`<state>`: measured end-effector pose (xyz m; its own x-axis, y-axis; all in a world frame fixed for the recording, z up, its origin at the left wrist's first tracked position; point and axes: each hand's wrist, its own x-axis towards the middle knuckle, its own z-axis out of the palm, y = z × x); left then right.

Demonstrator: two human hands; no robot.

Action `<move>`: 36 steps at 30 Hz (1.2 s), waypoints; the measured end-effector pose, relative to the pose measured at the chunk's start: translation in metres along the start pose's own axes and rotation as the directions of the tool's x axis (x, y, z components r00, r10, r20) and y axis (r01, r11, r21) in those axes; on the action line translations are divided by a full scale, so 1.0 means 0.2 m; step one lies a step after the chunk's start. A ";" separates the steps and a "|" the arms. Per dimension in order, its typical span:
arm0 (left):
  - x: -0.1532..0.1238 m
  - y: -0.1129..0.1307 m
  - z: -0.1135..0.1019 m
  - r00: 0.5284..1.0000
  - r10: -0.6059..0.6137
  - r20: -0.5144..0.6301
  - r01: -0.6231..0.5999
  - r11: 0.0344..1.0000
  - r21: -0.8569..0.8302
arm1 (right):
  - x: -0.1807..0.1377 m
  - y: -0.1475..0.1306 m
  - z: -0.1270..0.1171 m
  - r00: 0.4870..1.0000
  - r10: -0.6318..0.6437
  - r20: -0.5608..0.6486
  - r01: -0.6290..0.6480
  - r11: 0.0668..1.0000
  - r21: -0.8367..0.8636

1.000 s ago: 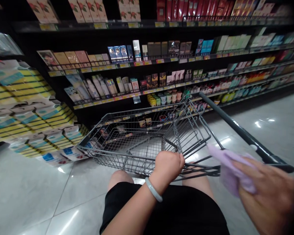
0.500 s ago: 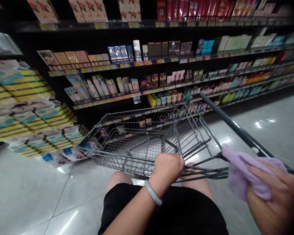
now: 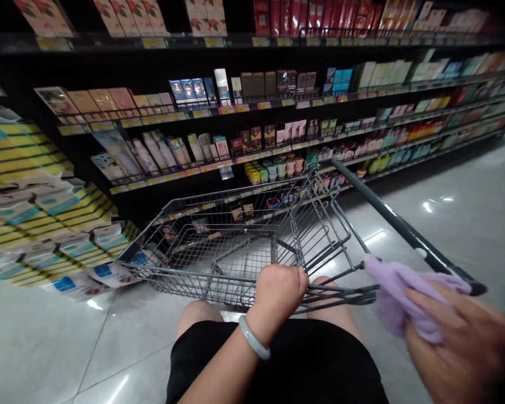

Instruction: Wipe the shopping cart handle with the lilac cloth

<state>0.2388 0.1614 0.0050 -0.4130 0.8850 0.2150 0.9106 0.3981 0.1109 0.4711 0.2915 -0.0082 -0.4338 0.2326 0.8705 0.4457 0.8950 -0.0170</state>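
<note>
1 lilac cloth (image 3: 398, 294), 1 shopping cart (image 3: 210, 275)

Bunched in the right hand (image 3: 458, 331), the cloth sits by the cart's near rear corner, below the handle (image 3: 398, 217); that grip is closed around it, presumably keeping folds between fingers and metal. The left hand (image 3: 280, 289) has its grip curled tight on the basket's near rail, perhaps for steadiness. The cart stands before 2 knees (image 3: 200, 314), seemingly for easy reach, with stocked shelves (image 3: 193, 170) beyond.

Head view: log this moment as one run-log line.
left hand: closed on near rim of wire shopping cart | right hand: holding bunched lilac cloth by handlebar's near end, contact unclear | cart: before stocked shelves
</note>
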 end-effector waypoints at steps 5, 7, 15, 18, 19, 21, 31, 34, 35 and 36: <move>0.01 0.00 0.01 1.000 0.010 -0.014 -0.010 1.000 0.021 | -0.06 -0.21 0.11 0.980 -0.168 0.106 0.167 0.986 0.015; 0.01 0.00 0.01 1.000 0.020 -0.014 -0.019 1.000 0.025 | -0.07 -0.20 0.10 0.981 -0.149 0.122 0.145 0.989 0.043; 0.01 0.00 0.00 1.000 0.001 -0.008 0.000 1.000 0.028 | -0.06 -0.11 0.04 0.995 0.074 -0.065 -0.074 0.997 0.007; 0.01 0.00 0.01 1.000 -0.006 -0.006 0.006 0.999 0.041 | -0.10 -0.18 0.11 0.999 -0.045 0.020 0.045 0.998 0.044; 0.01 0.00 0.01 1.000 -0.006 -0.005 0.007 0.999 0.045 | -0.10 -0.19 0.11 0.997 -0.071 0.037 0.069 0.996 0.054; 0.01 0.00 0.01 1.000 0.000 0.004 0.000 0.999 0.050 | -0.09 -0.16 0.08 0.998 -0.057 0.018 0.056 0.997 0.060; 0.02 0.01 0.01 1.000 -0.021 0.024 0.019 0.998 0.068 | -0.07 -0.21 0.10 0.993 0.107 -0.048 -0.098 0.981 0.170; 0.02 0.01 0.01 0.999 -0.019 0.026 0.018 0.998 0.057 | -0.09 -0.20 0.08 0.997 0.083 -0.007 -0.081 0.986 0.145; 0.02 0.01 0.01 0.999 -0.016 0.028 0.015 0.999 0.050 | -0.09 -0.17 0.05 0.993 0.117 -0.029 -0.112 0.986 0.120; 0.02 0.01 0.00 0.999 -0.015 0.029 0.014 0.999 0.045 | -0.08 -0.14 0.03 0.985 0.162 -0.062 -0.156 0.983 0.094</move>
<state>0.2389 0.1663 0.0054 -0.4261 0.8856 0.1849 0.9045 0.4205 0.0704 0.4613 0.2648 -0.0235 -0.3064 0.3501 0.8852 0.4322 0.8797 -0.1984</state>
